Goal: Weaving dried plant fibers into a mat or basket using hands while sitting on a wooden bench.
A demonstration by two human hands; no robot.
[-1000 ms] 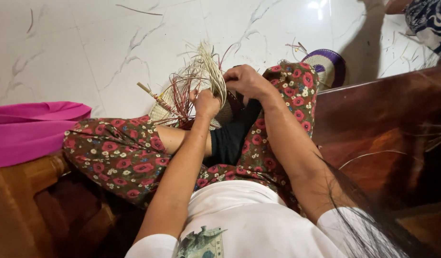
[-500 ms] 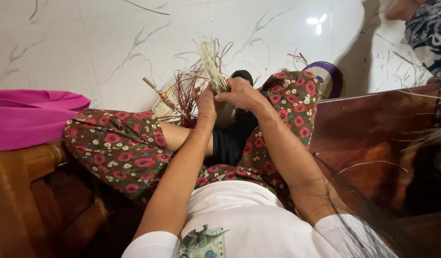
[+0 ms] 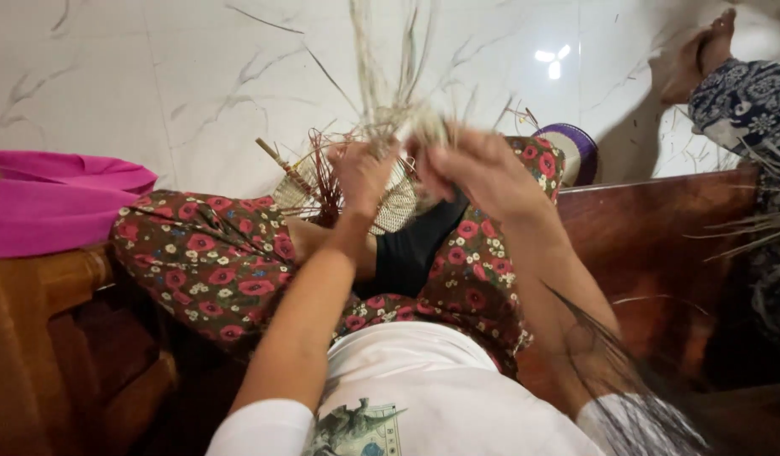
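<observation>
Together, left hand [image 3: 364, 173] and right hand [image 3: 474, 173] closed tight on the pale straw strands [image 3: 398, 127], raised above the half-woven basket [image 3: 390, 207] in the lap, presumably for tension.

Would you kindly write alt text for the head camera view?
Seen from above, a seated person's left hand and right hand grip pale straw strands rising from a partly woven basket on their floral-trousered lap. A pink cloth lies left.

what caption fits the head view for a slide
Seated person's left hand and right hand grip pale straw strands over a half-woven basket.
</observation>
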